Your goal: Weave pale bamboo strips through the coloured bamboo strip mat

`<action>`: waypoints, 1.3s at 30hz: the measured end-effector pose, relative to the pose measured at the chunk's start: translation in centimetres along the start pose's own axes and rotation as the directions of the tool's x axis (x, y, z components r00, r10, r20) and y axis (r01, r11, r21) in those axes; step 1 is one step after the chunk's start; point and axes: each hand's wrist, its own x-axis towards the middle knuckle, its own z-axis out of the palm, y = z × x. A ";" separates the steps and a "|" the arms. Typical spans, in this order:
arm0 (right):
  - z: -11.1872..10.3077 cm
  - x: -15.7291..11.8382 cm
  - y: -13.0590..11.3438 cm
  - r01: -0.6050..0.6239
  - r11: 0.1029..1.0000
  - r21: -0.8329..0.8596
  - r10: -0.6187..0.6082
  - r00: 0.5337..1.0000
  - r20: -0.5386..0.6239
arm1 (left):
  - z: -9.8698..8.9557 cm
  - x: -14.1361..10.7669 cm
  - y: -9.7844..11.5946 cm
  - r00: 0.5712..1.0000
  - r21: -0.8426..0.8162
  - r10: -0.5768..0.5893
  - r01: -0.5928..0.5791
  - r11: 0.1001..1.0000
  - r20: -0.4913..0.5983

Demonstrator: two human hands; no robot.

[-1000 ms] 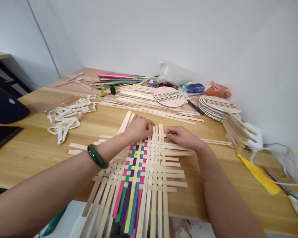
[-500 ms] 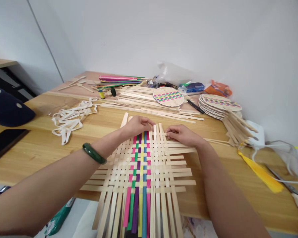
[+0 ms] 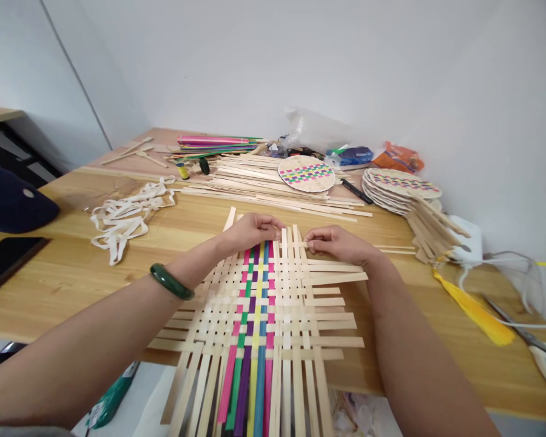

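A woven mat (image 3: 250,309) of pale flat strips, with pink, green, purple, yellow and blue strips lengthwise through its middle, lies at the table's front edge, its near ends hanging over. My left hand (image 3: 257,230) rests on the mat's far end, fingers bent together over the tops of the coloured strips; what lies under the fingertips is hidden. At the far right corner of the mat, my right hand (image 3: 330,241) pinches the end of a pale crosswise strip between thumb and fingers. A green bangle (image 3: 170,281) circles my left wrist.
Behind the mat lie loose pale strips (image 3: 241,182) and a round woven disc (image 3: 306,174). A stack of discs (image 3: 400,188), a yellow tassel (image 3: 477,309) and scissors (image 3: 528,340) are at right. White ribbon (image 3: 122,218), a phone (image 3: 9,261) and a cap (image 3: 16,200) sit left.
The view has shifted slightly. Both hands stay at the mat's far end, with my right hand still pinching the strip; its fingers have moved only a little.
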 end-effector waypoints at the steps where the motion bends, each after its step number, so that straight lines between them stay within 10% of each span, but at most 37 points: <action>1: 0.0 0.0 0.0 -0.001 1.000 0.004 0.000 1.000 0.002 | 0.0 0.0 -0.1 1.000 0.016 0.018 -0.018 1.000 0.002; 22: 0.9 0.4 -0.1 0.020 0.989 0.148 -0.017 1.000 -0.022 | -0.1 0.8 -1.2 0.993 0.005 0.061 -0.062 0.998 0.099; 33: 0.6 0.5 -0.1 0.008 0.998 0.066 -0.005 0.999 -0.049 | 0.3 0.6 -0.6 0.987 0.356 0.100 -0.139 0.924 0.126; 39: 0.1 0.1 -0.3 -0.012 0.999 0.052 0.013 0.999 -0.034 | 0.2 0.6 -0.4 0.978 0.185 -0.012 -0.027 0.982 0.207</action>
